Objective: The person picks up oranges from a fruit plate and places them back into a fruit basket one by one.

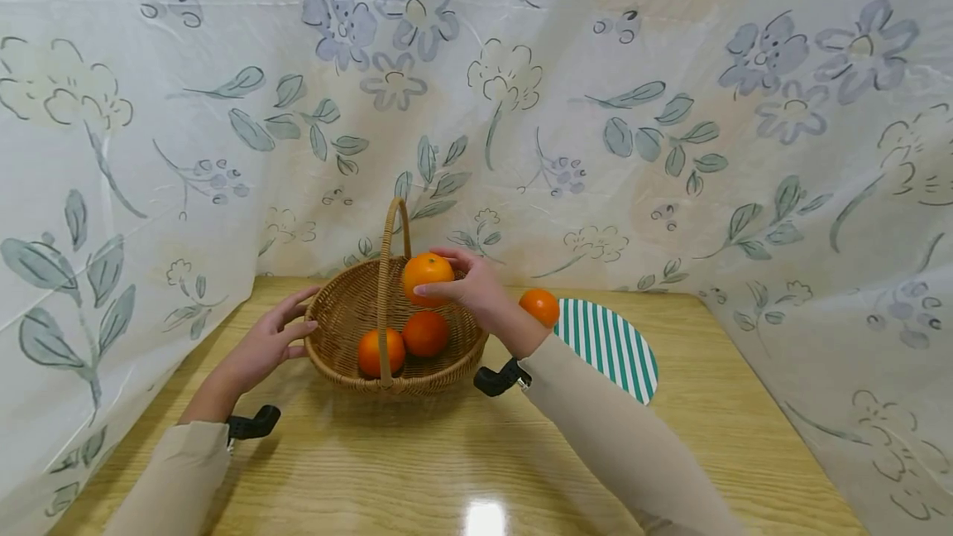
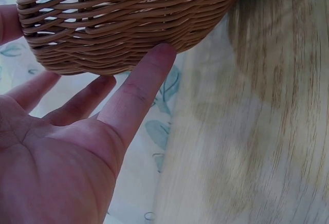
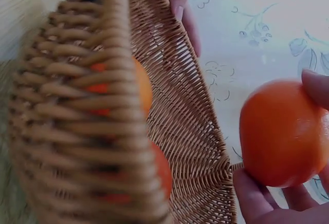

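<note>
My right hand (image 1: 480, 292) grips an orange (image 1: 428, 271) between thumb and fingers, over the right part of a wicker basket (image 1: 335, 362). In the right wrist view the held orange (image 3: 280, 131) shows beside the basket's rim. Two more oranges lie inside the basket: one at the front (image 1: 380, 354), one to its right (image 1: 426, 332). At the basket's left side, my left hand (image 1: 264, 346) touches the rim with spread, fairly straight fingers. The left wrist view shows a fingertip (image 2: 162, 54) against the woven outer wall.
The basket's tall arched handle (image 1: 384, 288) stands upright across its middle. Another orange (image 1: 539, 307) sits right of the basket, by a green-and-white striped oval mat (image 1: 614, 346), partly behind my right forearm. A floral cloth (image 1: 521, 147) encloses the wooden table (image 1: 357, 470) at back and sides.
</note>
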The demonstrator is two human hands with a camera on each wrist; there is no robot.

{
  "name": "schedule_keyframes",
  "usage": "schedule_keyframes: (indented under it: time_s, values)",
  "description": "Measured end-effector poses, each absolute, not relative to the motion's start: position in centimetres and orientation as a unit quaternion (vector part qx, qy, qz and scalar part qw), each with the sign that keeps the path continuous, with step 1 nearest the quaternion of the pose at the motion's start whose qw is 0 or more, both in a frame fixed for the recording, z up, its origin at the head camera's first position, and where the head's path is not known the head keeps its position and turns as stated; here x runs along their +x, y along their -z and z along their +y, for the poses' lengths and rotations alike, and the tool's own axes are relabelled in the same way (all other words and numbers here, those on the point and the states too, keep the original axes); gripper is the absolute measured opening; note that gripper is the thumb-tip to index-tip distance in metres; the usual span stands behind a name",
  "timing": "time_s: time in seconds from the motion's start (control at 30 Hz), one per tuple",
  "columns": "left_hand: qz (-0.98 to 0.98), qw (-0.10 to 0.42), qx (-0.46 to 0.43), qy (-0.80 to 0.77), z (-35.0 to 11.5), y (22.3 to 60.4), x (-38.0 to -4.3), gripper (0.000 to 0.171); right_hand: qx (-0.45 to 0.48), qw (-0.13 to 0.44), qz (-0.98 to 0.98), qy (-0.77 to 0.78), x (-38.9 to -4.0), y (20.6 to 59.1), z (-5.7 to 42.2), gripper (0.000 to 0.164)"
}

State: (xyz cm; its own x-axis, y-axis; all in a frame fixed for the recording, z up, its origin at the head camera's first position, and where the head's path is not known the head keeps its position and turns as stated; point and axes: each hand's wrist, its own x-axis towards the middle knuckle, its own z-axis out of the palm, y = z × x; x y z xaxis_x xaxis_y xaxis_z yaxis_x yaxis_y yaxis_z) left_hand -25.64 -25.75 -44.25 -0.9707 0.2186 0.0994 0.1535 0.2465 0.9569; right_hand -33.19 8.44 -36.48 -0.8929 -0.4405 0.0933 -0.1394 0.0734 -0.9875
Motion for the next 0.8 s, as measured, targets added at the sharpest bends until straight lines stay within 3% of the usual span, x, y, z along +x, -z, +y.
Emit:
schedule_keyframes:
  time_s: [0.8]
  values:
    - [0.789,0.026,0.116,-0.602,-25.9,44.4,-26.0,0.067,-0.215,0.154,0.762,0.591,-35.8,36.3,2.5,0.066]
